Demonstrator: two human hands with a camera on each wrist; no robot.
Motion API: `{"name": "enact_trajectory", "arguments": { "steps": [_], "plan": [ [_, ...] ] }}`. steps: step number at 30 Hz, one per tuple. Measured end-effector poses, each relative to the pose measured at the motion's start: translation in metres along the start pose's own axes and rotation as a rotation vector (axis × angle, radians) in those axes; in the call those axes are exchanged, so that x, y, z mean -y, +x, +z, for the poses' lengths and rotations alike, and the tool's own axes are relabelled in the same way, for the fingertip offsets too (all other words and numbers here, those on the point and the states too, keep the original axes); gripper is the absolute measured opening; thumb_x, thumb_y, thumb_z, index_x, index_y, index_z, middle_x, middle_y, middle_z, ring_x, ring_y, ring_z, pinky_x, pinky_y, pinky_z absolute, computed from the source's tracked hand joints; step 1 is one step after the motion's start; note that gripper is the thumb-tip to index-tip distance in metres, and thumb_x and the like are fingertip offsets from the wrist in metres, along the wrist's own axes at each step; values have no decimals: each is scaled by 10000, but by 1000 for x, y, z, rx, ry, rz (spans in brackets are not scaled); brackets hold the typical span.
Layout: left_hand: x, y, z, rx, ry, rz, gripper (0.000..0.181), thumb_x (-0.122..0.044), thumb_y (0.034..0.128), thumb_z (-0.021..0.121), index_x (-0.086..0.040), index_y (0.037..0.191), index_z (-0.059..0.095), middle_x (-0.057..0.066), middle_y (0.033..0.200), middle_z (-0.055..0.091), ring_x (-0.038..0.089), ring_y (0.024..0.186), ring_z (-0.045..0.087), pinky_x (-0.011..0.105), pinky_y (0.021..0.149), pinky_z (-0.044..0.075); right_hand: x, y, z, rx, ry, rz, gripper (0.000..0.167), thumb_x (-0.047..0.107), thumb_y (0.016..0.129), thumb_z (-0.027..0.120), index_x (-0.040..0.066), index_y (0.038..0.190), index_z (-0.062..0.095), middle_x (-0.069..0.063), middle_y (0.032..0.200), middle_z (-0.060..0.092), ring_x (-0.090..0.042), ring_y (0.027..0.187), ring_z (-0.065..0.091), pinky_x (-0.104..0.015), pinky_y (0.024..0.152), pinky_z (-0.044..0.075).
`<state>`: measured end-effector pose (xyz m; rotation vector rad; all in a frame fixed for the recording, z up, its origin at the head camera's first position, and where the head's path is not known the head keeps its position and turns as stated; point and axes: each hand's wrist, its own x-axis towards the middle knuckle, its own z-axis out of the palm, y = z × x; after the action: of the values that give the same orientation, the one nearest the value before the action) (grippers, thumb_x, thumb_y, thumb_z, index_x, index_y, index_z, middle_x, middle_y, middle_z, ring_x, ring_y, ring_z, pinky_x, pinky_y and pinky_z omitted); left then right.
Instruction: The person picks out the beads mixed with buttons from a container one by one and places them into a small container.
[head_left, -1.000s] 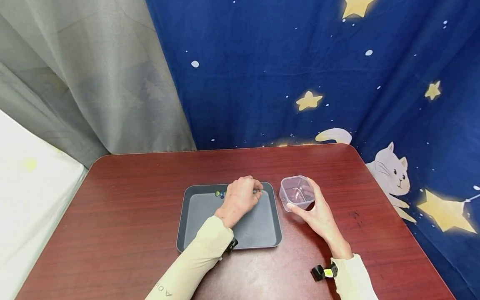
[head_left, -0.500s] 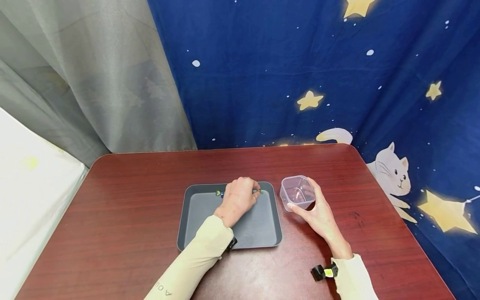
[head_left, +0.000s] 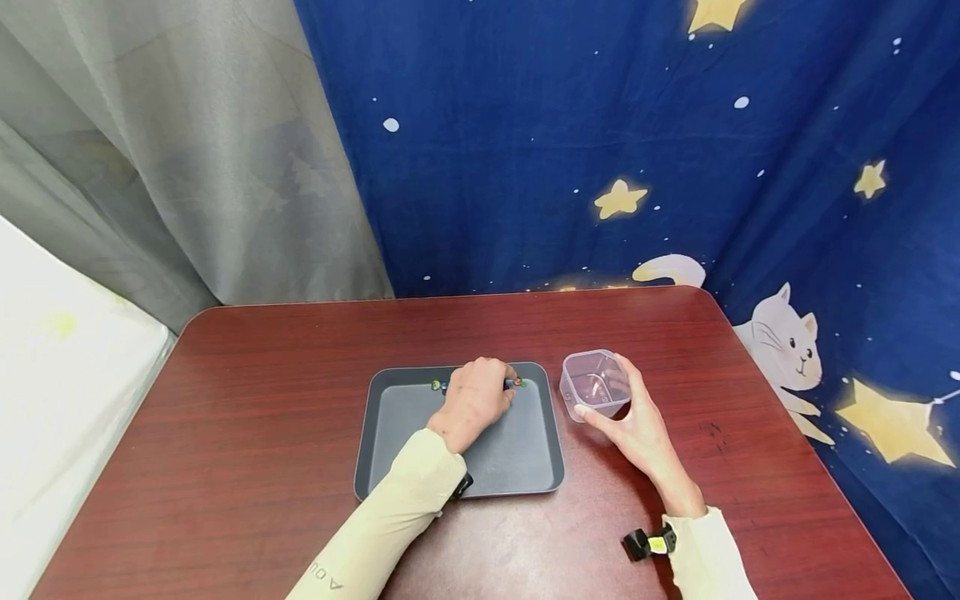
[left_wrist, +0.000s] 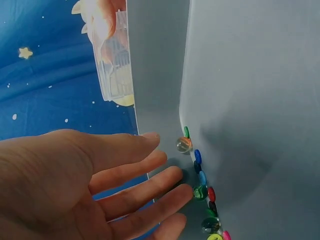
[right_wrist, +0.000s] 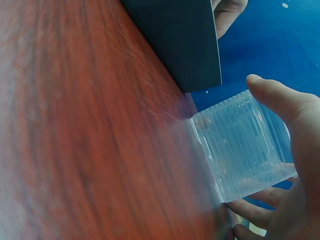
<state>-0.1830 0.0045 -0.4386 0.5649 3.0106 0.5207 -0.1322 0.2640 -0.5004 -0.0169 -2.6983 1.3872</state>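
Over the far side of the grey tray (head_left: 517,458), my left hand (head_left: 474,402) reaches down beside a row of small things along the wall. In the left wrist view its fingers are loosely extended, and one fingertip is at or very near a green glass marble (left_wrist: 200,193). A clear marble (left_wrist: 184,145) lies beyond the fingertips, among flat coloured discs such as a red one (left_wrist: 211,194). In the head view the hand hides the middle of the row. To the right of the tray, my right hand (head_left: 637,425) grips a clear plastic container (head_left: 581,398) between thumb and fingers.
Tray and container are on a reddish-brown wooden table (head_left: 247,433). Behind it hang a grey curtain (head_left: 225,167) and a blue curtain (head_left: 487,167) with stars. The tray's raised wall (left_wrist: 159,65) stands between the left hand's work and the container.
My left hand has shifted slightly left along the row, uncovering more of the coloured pieces at its right end. My right hand and the container stay in place.
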Motion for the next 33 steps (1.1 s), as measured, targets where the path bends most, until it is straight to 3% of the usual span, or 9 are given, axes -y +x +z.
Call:
{"name": "enact_trajectory", "arguments": {
  "steps": [10, 21, 33],
  "plan": [
    [-1, 0, 0, 56, 9, -15, 193, -207, 927, 774, -212, 1114, 820, 20, 1089, 808, 233, 1005, 759, 442, 792, 615, -1, -1, 1, 8, -2, 16, 1044, 399, 809, 891, 304, 1630, 253, -126, 1580, 441, -375, 1378, 491, -669, 1141, 394],
    [-2, -5, -2, 8, 38, -5, 174, -207, 918, 790, -204, 1089, 822, 38, 1016, 773, 237, 959, 744, 437, 768, 612, 1, 0, -1, 8, -2, 11, 1049, 387, 812, 890, 284, 1634, 246, -134, 1583, 435, -377, 1375, 489, -666, 1139, 402],
    [5, -10, -4, -18, 65, -51, 165, -220, 887, 817, -199, 1051, 828, 17, 996, 797, 220, 896, 758, 431, 712, 610, -1, 0, 0, 9, 2, 9, 1047, 392, 814, 891, 296, 1634, 247, -124, 1588, 430, -369, 1372, 489, -656, 1136, 403]
  ]
}}
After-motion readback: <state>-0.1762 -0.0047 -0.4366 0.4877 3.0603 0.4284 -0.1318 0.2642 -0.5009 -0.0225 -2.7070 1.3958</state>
